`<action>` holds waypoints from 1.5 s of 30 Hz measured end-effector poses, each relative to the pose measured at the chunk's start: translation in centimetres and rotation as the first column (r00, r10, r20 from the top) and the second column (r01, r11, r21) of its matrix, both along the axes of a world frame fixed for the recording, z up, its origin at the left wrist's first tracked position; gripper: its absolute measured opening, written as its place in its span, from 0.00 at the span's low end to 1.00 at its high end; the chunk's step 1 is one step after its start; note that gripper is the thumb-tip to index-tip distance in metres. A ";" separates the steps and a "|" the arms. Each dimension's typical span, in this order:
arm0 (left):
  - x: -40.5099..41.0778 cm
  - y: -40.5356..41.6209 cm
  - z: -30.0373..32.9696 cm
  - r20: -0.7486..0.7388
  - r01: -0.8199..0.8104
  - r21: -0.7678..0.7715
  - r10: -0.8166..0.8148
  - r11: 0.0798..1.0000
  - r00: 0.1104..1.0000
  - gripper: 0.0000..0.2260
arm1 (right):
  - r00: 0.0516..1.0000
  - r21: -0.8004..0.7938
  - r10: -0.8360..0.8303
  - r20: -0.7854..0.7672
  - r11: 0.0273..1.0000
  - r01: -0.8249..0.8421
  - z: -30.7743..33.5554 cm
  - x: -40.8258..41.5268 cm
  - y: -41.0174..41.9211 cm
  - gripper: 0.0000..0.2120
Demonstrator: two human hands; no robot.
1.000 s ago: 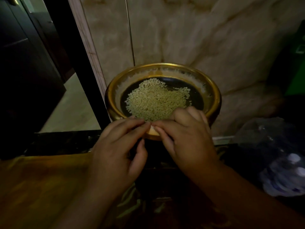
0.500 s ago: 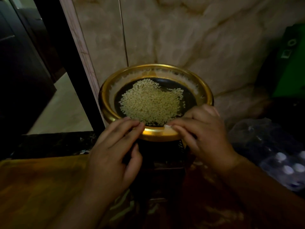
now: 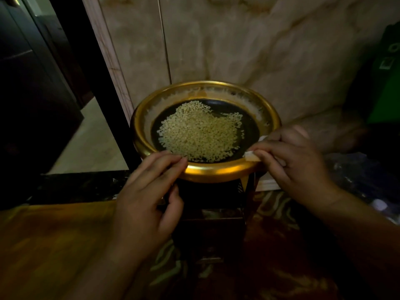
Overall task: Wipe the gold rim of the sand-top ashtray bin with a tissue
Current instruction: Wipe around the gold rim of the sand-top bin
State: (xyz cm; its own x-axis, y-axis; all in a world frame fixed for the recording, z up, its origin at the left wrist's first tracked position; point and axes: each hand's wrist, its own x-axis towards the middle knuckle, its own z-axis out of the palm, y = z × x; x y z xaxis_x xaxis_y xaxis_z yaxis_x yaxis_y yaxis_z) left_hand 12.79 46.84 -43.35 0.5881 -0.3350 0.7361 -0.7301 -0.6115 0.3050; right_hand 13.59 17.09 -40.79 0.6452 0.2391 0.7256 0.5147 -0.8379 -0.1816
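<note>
The ashtray bin stands before me with a round gold rim (image 3: 218, 171) around a dark bowl holding pale sand grains (image 3: 199, 133). My right hand (image 3: 296, 163) presses a small white tissue (image 3: 251, 156) onto the rim's near right part; most of the tissue is hidden under the fingers. My left hand (image 3: 149, 195) rests on the rim's near left part, fingers lying over its top and thumb beneath, steadying the bin. The bin's dark body (image 3: 207, 215) shows below the rim.
A beige marble wall (image 3: 238, 44) rises right behind the bin. A dark door frame (image 3: 91, 68) and dark door lie to the left. A green object (image 3: 387, 87) and a plastic bag (image 3: 363, 180) sit at the right. Patterned carpet (image 3: 270, 206) covers the floor.
My right hand has slid the tissue along the near rim from the middle towards the right. My left hand has stayed on the near left rim.
</note>
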 end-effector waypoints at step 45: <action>1.1 1.0 -0.7 -0.015 0.089 0.108 -0.088 0.990 0.996 0.23 | 0.996 -0.012 0.076 -0.040 0.997 -0.076 0.0 -0.5 2.0 0.13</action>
